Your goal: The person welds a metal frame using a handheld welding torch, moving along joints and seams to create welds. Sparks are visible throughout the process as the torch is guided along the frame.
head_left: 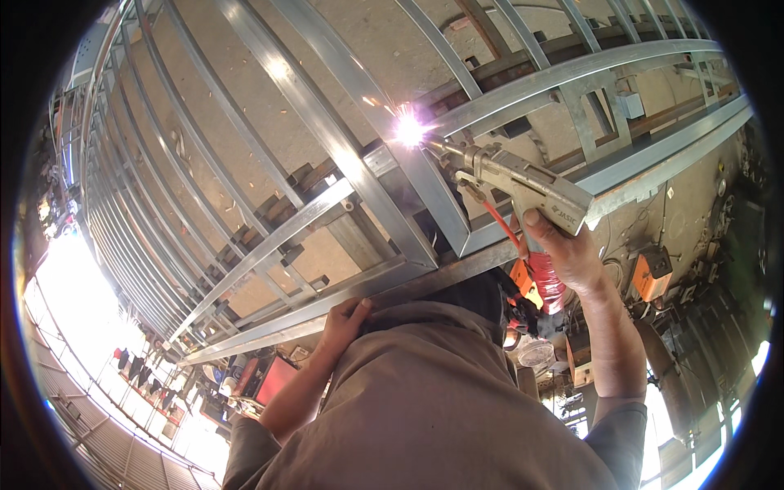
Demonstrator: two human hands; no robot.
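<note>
My right hand [567, 255] is closed around the grip of a boxy metal welding gun [531, 186], red tape and an orange-red hose below it. The gun's nozzle points up and left at a bright white-violet weld glare [410, 129], where orange sparks fly. That glare hides the joint itself, which lies between steel bars of a large metal frame [425, 200]. Down at the frame's near edge, my left hand [343, 325] is closed over the long edge bar [286, 328], well to the left of the gun. Part of its fingers is hidden.
Many parallel steel bars [175, 135] stretch away on the left. Concrete floor [314, 114] shows between them. Orange machines [651, 273] and cables stand at right, a red box [276, 381] at lower left. My torso is against the frame's near edge.
</note>
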